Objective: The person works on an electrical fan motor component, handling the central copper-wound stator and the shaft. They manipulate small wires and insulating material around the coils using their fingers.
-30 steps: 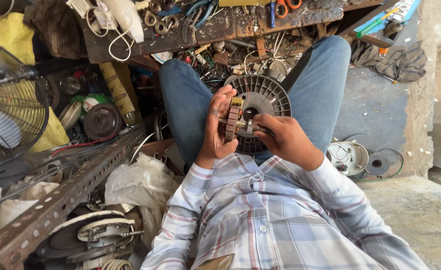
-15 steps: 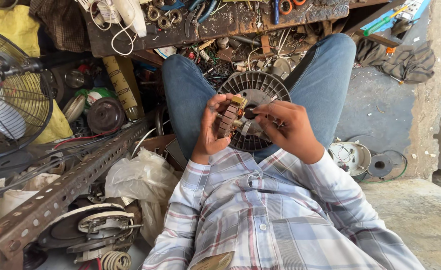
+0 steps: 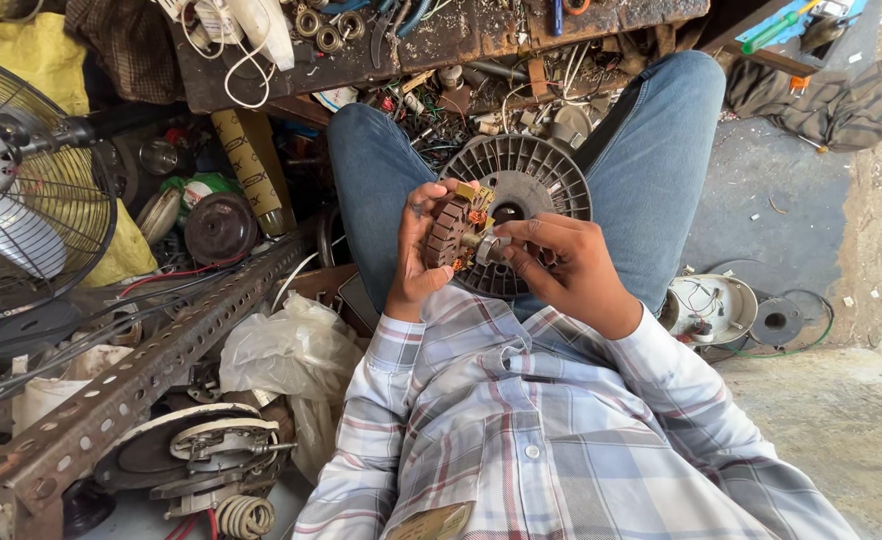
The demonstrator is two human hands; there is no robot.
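My left hand [image 3: 416, 250] grips a small motor armature [image 3: 453, 232], a ribbed dark core with copper windings, held above my lap. The fingers of my right hand [image 3: 566, 265] pinch the shaft end of the same armature [image 3: 489, 245] from the right. Behind both hands, a round grey slotted fan motor housing [image 3: 546, 175] rests between my knees in blue jeans. My plaid shirt sleeves fill the lower middle of the view.
A caged fan [image 3: 21, 190] stands at the left. A perforated steel angle bar [image 3: 151, 365] runs diagonally over motor parts and a plastic bag [image 3: 291, 350]. A cluttered dark workbench [image 3: 461, 35] lies ahead. A round cover with wires [image 3: 711, 305] sits on the concrete floor at right.
The armature has turned in my hands, its core now facing more to the left. My right fingers shifted onto the shaft end. The view has tilted slightly.
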